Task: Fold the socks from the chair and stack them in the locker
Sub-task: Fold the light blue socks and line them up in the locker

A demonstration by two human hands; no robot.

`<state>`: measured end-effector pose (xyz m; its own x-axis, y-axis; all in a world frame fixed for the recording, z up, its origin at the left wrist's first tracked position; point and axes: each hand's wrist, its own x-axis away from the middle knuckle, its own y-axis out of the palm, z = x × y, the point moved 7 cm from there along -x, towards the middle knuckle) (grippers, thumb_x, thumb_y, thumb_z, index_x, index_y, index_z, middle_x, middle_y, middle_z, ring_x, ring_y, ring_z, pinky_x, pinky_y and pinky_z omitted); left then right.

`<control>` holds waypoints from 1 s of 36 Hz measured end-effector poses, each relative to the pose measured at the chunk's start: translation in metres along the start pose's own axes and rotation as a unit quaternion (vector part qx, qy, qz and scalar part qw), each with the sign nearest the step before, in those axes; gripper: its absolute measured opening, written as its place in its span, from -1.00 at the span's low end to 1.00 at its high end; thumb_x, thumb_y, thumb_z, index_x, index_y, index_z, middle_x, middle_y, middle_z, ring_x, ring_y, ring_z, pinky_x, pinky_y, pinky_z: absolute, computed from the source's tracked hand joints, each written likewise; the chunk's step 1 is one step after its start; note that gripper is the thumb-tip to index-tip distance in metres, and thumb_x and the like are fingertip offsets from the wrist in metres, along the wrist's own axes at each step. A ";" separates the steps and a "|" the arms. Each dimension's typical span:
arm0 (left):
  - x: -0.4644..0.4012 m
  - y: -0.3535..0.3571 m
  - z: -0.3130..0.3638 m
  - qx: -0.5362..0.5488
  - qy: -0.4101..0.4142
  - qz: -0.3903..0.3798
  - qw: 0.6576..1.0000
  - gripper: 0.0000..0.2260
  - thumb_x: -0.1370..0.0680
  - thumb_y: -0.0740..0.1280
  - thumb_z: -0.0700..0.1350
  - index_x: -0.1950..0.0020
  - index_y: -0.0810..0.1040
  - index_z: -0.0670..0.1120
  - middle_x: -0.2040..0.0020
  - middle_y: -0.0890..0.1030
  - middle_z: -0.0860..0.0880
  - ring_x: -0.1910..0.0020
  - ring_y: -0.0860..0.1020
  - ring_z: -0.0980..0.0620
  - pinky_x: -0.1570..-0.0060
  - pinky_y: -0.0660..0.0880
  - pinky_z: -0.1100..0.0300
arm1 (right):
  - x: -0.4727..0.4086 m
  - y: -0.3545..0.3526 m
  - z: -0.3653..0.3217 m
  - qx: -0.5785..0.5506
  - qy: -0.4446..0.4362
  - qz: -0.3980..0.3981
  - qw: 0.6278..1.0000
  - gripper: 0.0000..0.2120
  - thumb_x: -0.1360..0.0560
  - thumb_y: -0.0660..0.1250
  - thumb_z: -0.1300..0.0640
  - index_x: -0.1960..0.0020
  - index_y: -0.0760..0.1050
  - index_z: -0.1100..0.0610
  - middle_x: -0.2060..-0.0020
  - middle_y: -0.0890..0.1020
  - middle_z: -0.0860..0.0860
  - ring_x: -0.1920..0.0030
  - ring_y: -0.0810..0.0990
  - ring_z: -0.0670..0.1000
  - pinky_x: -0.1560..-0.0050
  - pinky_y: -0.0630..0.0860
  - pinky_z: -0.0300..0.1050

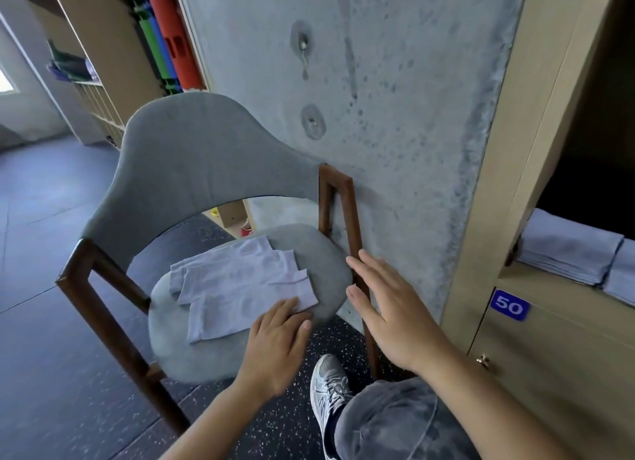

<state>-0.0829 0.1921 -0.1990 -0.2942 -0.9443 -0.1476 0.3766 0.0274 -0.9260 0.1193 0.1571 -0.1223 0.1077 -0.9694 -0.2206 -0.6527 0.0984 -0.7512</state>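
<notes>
Left hand (275, 342) fingers on socks (240, 287) edge, right hand (388, 308) open beside: pinch top sock only, lift flat.

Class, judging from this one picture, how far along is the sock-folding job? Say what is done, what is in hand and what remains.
Done: folded stacks already lie in the open locker above number 50. In hand: the left hand touches the nearest sock on the chair; the right hand hovers open beside the seat. Left: several flat, unfolded socks on the seat.
</notes>
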 end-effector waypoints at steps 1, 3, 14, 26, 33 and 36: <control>0.000 0.002 -0.001 -0.004 -0.002 0.000 1.000 -0.06 -0.45 -0.46 0.49 -0.51 0.42 0.18 -0.61 0.26 0.14 -0.62 0.08 0.15 -0.53 -0.05 0.19 | 0.000 0.000 0.000 0.002 -0.001 0.001 1.000 -0.46 -0.67 0.01 -0.27 -0.63 0.12 -0.21 -0.63 0.04 -0.26 -0.62 -0.10 -0.21 -0.60 -0.08 -0.19; -0.001 0.006 -0.003 -0.010 -0.004 -0.001 1.000 -0.07 -0.46 -0.46 0.48 -0.54 0.38 0.17 -0.61 0.26 0.15 -0.62 0.08 0.15 -0.53 -0.06 0.19 | -0.001 0.000 -0.001 0.004 0.000 0.001 1.000 -0.46 -0.67 0.01 -0.27 -0.63 0.12 -0.21 -0.63 0.04 -0.26 -0.62 -0.09 -0.21 -0.61 -0.07 -0.16; -0.019 0.012 -0.001 -0.023 0.002 -0.006 1.000 -0.16 -0.52 -0.36 0.45 -0.58 0.33 0.14 -0.61 0.26 0.16 -0.61 0.12 0.14 -0.59 0.01 0.01 | -0.001 -0.004 0.004 0.010 0.006 0.004 1.000 -0.46 -0.67 -0.02 -0.29 -0.63 0.09 -0.23 -0.63 0.02 -0.26 -0.62 -0.10 -0.21 -0.58 -0.09 -0.19; -0.026 -0.051 0.043 0.059 0.077 0.079 0.992 -0.48 -0.66 -0.04 0.24 -0.49 0.47 0.11 -0.46 0.47 0.20 -0.44 0.37 0.22 -0.43 0.25 0.13 | 0.006 -0.021 0.007 0.007 0.004 0.031 1.000 -0.45 -0.65 -0.04 -0.32 -0.62 0.12 -0.24 -0.62 0.05 -0.29 -0.61 -0.05 -0.23 -0.61 0.02 -0.13; -0.021 -0.089 0.107 0.123 0.166 0.108 0.972 -0.54 -0.68 0.03 0.21 -0.48 0.48 0.13 -0.39 0.39 0.35 -0.36 0.27 0.48 -0.40 0.23 0.21 | 0.018 -0.056 0.013 0.012 0.018 0.074 0.997 -0.49 -0.67 -0.02 -0.30 -0.60 0.14 -0.27 -0.61 0.07 -0.32 -0.60 -0.03 -0.27 -0.58 0.01 -0.16; -0.021 -0.100 0.135 0.160 0.196 0.102 0.962 -0.54 -0.68 0.03 0.22 -0.48 0.49 0.13 -0.44 0.43 0.32 -0.42 0.31 0.40 -0.41 0.26 0.16 | 0.027 -0.077 0.016 0.000 0.021 0.103 0.994 -0.51 -0.68 0.00 -0.29 -0.58 0.18 -0.27 -0.60 0.10 -0.32 -0.58 -0.01 -0.30 -0.61 0.05 -0.11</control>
<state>0.0041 0.1651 -0.0559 -0.4712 -0.7320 -0.4921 0.6940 0.0366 -0.7190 0.1842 0.1267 -0.0801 -0.0603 -0.9374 -0.3430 -0.6570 0.2959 -0.6934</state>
